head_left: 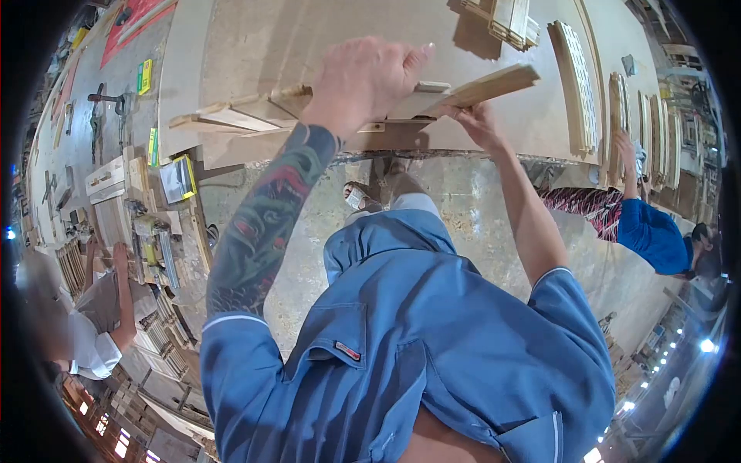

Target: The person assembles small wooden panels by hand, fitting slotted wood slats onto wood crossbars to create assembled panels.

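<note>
A light wooden assembly of slats (235, 114) stands along the near edge of the workbench (262, 46). My left hand (363, 77) is above its middle, fingers curled in and thumb pointing right. Whatever lies under those fingers is hidden. At the right end, my right hand (480, 123) has its fingers closed on the lower edge of a wooden board (494, 85) that slants up to the right. A short pale slat end (432, 87) shows between my two hands.
Stacked wooden strips (511, 19) lie at the bench's far side, with a slotted wooden piece (573, 85) to the right. A co-worker in a blue top (652, 235) works at the right, another person (96, 332) at the left. Clamps (108, 100) lie on the left table.
</note>
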The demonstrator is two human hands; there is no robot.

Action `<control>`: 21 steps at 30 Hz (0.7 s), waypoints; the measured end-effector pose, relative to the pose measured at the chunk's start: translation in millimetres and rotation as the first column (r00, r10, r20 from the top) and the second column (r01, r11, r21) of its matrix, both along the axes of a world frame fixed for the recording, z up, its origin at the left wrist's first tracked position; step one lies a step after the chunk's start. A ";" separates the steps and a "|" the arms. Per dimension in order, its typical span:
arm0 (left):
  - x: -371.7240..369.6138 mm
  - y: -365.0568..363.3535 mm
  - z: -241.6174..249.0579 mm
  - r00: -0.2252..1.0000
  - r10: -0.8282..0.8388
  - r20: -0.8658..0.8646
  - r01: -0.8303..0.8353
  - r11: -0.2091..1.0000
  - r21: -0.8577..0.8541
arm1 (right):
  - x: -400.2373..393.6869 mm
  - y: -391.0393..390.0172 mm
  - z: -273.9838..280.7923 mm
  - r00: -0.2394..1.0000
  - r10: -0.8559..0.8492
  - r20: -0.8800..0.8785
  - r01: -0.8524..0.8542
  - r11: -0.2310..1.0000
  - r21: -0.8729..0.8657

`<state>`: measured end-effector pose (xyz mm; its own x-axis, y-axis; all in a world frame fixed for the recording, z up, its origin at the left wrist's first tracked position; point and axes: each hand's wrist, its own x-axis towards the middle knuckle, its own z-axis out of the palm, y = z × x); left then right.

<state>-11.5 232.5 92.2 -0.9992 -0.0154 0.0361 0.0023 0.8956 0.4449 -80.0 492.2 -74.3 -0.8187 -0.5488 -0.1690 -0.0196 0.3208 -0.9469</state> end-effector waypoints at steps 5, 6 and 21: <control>-1.9 -1.7 0.3 1.000 0.015 0.007 -0.015 0.999 -0.042 | -2.8 -3.9 5.7 0.982 0.137 -0.130 -0.129 0.989 0.069; -0.9 -1.4 1.1 1.000 0.019 0.021 -0.019 0.999 -0.029 | -2.0 -6.5 3.2 0.980 0.145 -0.134 -0.124 0.980 0.158; 93.7 -37.2 41.7 0.486 0.779 -0.396 -0.367 0.593 0.716 | 6.2 -12.0 -39.1 0.867 0.307 -0.392 -0.214 0.941 0.263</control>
